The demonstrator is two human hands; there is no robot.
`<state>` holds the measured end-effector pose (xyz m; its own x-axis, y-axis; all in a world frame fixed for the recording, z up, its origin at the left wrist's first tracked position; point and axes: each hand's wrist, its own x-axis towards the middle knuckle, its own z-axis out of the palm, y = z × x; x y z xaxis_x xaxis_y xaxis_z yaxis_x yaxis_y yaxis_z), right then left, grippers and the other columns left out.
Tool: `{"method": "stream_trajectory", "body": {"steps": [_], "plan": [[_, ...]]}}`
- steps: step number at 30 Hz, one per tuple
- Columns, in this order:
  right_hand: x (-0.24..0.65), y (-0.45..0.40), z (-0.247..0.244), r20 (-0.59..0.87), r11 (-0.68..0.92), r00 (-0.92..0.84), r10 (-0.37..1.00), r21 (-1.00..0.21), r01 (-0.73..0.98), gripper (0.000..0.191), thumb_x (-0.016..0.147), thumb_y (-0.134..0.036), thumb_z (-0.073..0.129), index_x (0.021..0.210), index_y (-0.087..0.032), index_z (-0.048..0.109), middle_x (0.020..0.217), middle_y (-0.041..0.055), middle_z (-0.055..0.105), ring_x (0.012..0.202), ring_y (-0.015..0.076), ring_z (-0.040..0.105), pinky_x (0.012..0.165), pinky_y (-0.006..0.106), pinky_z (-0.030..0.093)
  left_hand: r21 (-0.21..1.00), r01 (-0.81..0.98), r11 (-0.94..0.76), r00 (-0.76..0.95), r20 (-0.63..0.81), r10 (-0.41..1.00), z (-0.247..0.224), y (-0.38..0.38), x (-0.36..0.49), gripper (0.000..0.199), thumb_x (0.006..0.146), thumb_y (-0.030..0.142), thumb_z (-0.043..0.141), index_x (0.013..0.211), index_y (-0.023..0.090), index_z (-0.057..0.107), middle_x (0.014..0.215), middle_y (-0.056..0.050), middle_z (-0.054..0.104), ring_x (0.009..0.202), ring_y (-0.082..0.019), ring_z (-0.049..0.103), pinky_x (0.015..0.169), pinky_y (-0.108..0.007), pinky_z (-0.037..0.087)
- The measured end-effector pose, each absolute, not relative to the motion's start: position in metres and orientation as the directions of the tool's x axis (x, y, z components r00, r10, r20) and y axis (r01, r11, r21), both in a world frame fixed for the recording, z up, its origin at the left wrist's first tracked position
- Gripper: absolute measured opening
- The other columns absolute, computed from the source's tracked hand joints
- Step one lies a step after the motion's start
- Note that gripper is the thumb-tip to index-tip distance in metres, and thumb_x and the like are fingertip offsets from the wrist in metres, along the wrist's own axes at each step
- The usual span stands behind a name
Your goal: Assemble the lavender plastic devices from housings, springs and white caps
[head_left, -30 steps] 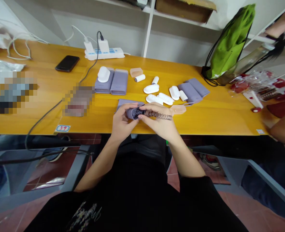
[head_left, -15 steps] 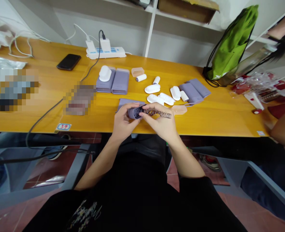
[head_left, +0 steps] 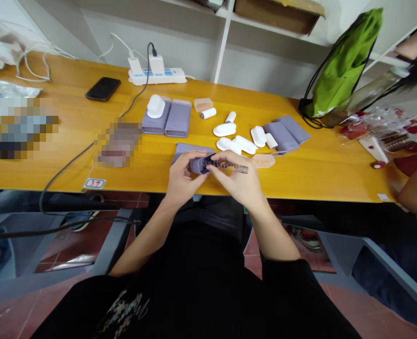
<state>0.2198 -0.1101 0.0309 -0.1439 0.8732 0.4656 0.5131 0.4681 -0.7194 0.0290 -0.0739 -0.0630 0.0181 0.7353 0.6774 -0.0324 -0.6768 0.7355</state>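
Observation:
My left hand [head_left: 183, 181] is closed around a purple-grey plastic housing [head_left: 197, 165] with an open, dark end facing right. The fingers of my right hand [head_left: 238, 181] pinch a long metal coil spring [head_left: 231, 166] at the housing's mouth. One end of the spring reaches the opening; its free end sticks out over my right hand. How deep it sits inside I cannot tell. Just behind my hands lies a purple-grey part [head_left: 182, 149], partly covered by them. Ribbed white pieces [head_left: 244, 144] rest on the table beyond my right hand.
Two purple cases [head_left: 177, 118], a white cap [head_left: 156, 106], white rollers [head_left: 208, 113] and a clear peach cover [head_left: 265, 161] lie about. A power strip [head_left: 175, 75], a black phone [head_left: 103, 89] and a green bag [head_left: 349, 66] stand farther off. A dark cable [head_left: 67, 167] crosses the left side.
My right fingers have shifted the spring slightly at the housing's mouth, and the housing has turned a little, its opening facing more to the right. Both hands keep their hold.

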Motion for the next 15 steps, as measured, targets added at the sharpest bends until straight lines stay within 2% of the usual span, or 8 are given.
{"method": "stream_trajectory", "body": {"steps": [6,15], "plan": [[0.2142,-0.1123,0.0297,0.538,0.537,-0.152,0.829,-0.69,0.485,0.011,0.106,-0.027,0.088,0.117,-0.029,0.089,0.119,0.0031,0.096,0.109,0.0267,0.092,0.107,0.047,0.075,0.727,-0.016,-0.687,0.008,0.687,0.727,-0.0644,-0.0737,0.0272,0.049,0.096,0.012,0.088,0.141,0.028,0.082,0.143,-0.01,0.087,0.138,-0.029,0.085,0.124,-0.052,0.069],[0.2133,-0.112,0.0268,0.478,0.46,-0.08,0.875,-0.768,0.446,0.008,0.106,-0.031,0.089,0.114,-0.029,0.089,0.119,0.0049,0.094,0.11,0.0272,0.091,0.112,0.05,0.074,0.726,0.007,-0.688,0.003,0.688,0.726,-0.0623,-0.0755,0.0283,0.047,0.097,0.014,0.089,0.142,0.028,0.081,0.143,-0.01,0.087,0.136,-0.029,0.085,0.116,-0.049,0.073]]}}
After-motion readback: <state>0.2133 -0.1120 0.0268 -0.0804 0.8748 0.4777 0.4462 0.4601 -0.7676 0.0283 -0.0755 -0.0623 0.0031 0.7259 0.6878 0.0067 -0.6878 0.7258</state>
